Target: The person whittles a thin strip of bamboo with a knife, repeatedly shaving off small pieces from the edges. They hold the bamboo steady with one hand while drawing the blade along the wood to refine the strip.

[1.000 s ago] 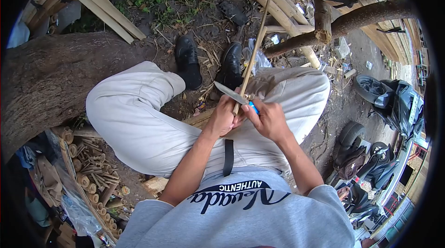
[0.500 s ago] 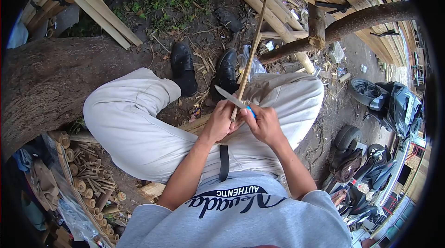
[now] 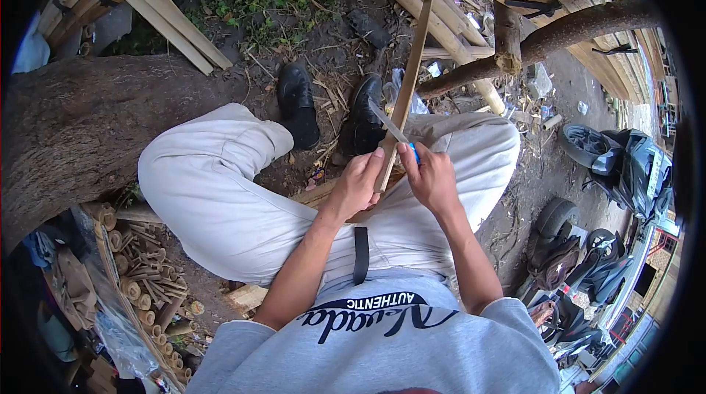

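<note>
Bamboo strip (image 3: 409, 63) clamped in left hand (image 3: 358, 184) grip — right hand (image 3: 430, 177) grip closed round knife (image 3: 388, 123); shoes (image 3: 298, 103), motorbike (image 3: 625, 166) nearby.

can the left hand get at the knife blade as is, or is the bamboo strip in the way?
Probably yes: the left hand grips the bamboo strip just below the knife blade, which lies across the strip above its fingers, uncovered.

Bamboo scraps (image 3: 334, 92) on dirt ground (image 3: 331, 48)

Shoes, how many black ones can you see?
2. The left black shoe and the right black shoe sit side by side on the dirt ground, past the person's knees, just beyond the bamboo strip the hands hold. None seem hidden.
</note>
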### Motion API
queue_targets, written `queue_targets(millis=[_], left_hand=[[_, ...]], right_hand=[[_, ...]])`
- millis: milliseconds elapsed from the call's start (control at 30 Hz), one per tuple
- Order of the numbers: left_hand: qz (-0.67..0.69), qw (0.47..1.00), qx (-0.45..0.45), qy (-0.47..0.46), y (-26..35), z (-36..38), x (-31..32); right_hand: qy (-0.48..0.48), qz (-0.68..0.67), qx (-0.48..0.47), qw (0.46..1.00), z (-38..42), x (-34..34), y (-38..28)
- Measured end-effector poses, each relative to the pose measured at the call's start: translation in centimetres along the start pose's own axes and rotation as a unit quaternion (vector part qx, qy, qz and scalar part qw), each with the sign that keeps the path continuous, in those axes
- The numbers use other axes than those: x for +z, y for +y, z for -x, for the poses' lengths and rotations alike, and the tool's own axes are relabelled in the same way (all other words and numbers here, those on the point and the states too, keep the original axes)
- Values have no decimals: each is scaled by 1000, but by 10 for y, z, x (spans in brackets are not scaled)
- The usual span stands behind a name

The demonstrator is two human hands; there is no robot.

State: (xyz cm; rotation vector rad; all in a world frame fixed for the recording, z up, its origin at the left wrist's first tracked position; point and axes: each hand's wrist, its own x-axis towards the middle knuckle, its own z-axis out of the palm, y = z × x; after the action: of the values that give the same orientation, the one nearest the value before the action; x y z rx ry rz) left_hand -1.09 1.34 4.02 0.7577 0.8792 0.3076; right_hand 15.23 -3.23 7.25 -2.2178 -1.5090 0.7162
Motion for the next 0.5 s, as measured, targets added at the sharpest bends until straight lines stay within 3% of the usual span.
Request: queue_targets(millis=[67,133,200,267,300,333,400,433,467,500], left_hand=[[25,1000,12,1,-2,4,-4],[-48,998,36,32,-4,6,-6],[-63,997,30,31,-4,3,-4],[-143,984,106,-6,0,1,2],[-268,918,292,3,-3,-3,4],[-270,918,291,3,-6,-3,4],[-189,978,89,-7,-1,2,7],[-210,976,47,-20,12,9,10],[-210,976,47,-21,7,8,7],[-311,938,153,-12,-4,7,4]], right_hand=[[-26,-23,-37,999,17,2,-3],[-105,-143,-83,981,28,0,-8],[-119,-156,-66,978,27,-5,-6],[-57,-199,-14,978,23,-2,-2],[-23,-219,4,976,24,5,2],[-23,-221,4,975,26,13,6],[17,-254,37,966,28,25,9],[24,-240,49,969,30,31,7],[25,-239,49,969,32,35,5],[38,-261,55,963,34,38,3]])
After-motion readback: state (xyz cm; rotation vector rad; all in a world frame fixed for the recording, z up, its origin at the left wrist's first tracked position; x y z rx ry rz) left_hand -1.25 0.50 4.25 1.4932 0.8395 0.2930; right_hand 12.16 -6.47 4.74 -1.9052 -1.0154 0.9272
